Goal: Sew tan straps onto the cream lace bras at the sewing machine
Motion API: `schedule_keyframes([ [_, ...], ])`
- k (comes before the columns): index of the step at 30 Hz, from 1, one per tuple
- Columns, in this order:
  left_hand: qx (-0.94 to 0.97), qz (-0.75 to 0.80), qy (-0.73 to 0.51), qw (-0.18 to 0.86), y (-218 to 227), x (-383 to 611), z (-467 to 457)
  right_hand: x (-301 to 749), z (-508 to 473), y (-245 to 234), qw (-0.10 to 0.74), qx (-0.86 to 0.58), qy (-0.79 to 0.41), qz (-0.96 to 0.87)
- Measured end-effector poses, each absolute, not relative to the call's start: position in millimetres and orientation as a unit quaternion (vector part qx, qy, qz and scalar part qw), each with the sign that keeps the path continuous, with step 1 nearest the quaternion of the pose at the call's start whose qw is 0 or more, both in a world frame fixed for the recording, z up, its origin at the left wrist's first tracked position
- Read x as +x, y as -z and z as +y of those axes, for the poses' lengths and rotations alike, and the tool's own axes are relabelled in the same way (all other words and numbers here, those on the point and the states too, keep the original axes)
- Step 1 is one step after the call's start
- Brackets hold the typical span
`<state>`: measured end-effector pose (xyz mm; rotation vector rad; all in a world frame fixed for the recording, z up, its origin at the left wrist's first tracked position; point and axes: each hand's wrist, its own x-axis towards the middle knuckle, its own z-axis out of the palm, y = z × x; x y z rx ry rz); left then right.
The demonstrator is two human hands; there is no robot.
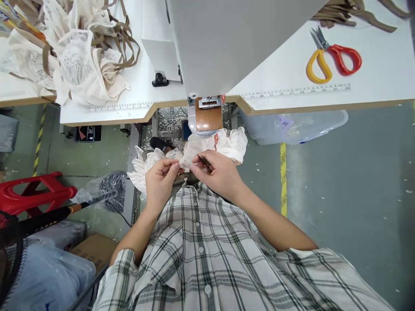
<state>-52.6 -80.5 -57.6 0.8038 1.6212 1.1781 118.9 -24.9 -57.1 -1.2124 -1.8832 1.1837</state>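
Note:
Both my hands meet in front of my chest, just below the head of a white sewing machine (227, 39). My left hand (160, 179) pinches the edge of a white printed cloth piece (227, 144) that hangs down from the machine's brown-taped arm (208, 119). My right hand (218, 172) is closed on the same cloth and also holds a small dark tool (205, 162) between its fingers. More of the cloth bunches to the left of my left hand.
White work table (372, 93) with a printed ruler strip along its front edge. Orange-and-red scissors (332, 60) lie at the right. A heap of cloth bags with brown straps (81, 52) lies at the left. Clear plastic bin (298, 125) under the table; red stool (35, 192) on the floor.

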Motion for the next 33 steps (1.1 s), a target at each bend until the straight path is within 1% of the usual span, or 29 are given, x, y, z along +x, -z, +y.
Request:
schedule_keyframes([
  [6, 0.406, 0.695, -0.442, 0.396, 48, -47, -81, 102, -33, 68, 0.252, -0.426, -0.321, -0.808],
  [8, 0.439, 0.701, -0.424, 0.37, 50, -47, -81, 100, -31, 69, 0.222, -0.428, -0.3, -0.824],
  [9, 0.456, 0.701, -0.414, 0.36, 52, -48, -81, 100, -29, 69, 0.208, -0.43, -0.307, -0.823],
  [10, 0.469, 0.7, -0.405, 0.355, 54, -49, -80, 101, -26, 68, 0.199, -0.434, -0.332, -0.813],
  [12, 0.462, 0.697, -0.41, 0.364, 57, -53, -78, 106, -20, 65, 0.202, -0.431, -0.441, -0.761],
  [14, 0.411, 0.688, -0.443, 0.402, 59, -58, -75, 113, -14, 63, 0.218, -0.403, -0.576, -0.677],
  [16, 0.357, 0.67, -0.473, 0.448, 59, -62, -72, 119, -12, 61, 0.239, -0.382, -0.666, -0.594],
  [18, 0.33, 0.653, -0.482, 0.483, 58, -62, -70, 122, -13, 61, 0.263, -0.388, -0.702, -0.537],
  [20, 0.321, 0.646, -0.48, 0.499, 57, -60, -68, 121, -18, 60, 0.292, -0.389, -0.706, -0.514],
  [23, 0.318, 0.636, -0.474, 0.519, 56, -58, -67, 121, -20, 64, 0.31, -0.342, -0.686, -0.563],
  [25, 0.316, 0.635, -0.479, 0.517, 56, -59, -67, 130, -13, 73, 0.28, -0.347, -0.631, -0.635],
  [27, 0.305, 0.641, -0.499, 0.497, 56, -64, -67, 146, 1, 87, 0.23, -0.444, -0.516, -0.695],
  [29, 0.295, 0.645, -0.516, 0.48, 54, -67, -67, 161, 14, 98, 0.181, -0.553, -0.39, -0.714],
  [30, 0.294, 0.645, -0.519, 0.478, 53, -68, -67, 165, 17, 100, 0.168, -0.577, -0.357, -0.715],
  [32, 0.302, 0.644, -0.514, 0.479, 50, -67, -68, 165, 13, 97, 0.167, -0.556, -0.362, -0.73],
  [33, 0.309, 0.646, -0.511, 0.476, 49, -65, -69, 159, 7, 91, 0.184, -0.528, -0.376, -0.739],
])
